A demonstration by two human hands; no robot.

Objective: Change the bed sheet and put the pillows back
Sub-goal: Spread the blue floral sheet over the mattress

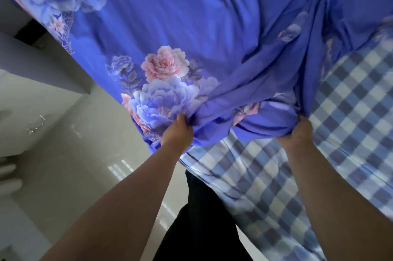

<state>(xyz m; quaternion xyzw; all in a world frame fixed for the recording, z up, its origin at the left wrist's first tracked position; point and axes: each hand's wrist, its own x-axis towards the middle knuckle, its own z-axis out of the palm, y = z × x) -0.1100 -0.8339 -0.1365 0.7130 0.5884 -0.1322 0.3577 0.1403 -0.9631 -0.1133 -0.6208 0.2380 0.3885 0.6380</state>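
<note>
A blue-violet sheet printed with pink and blue flowers (pixel 191 26) covers most of the bed and bunches into folds near me. My left hand (pixel 177 133) grips its bunched edge at the bed's side. My right hand (pixel 297 133) grips another fold of the same sheet further right. Under it lies a blue, grey and white checked sheet (pixel 319 154), showing on the right and lower right part of the bed. No pillows are in view.
A glossy pale tiled floor (pixel 74 154) runs along the left of the bed. A grey wall or cabinet edge (pixel 42 65) stands at the upper left. My dark trouser leg (pixel 202 218) is close against the bed's edge.
</note>
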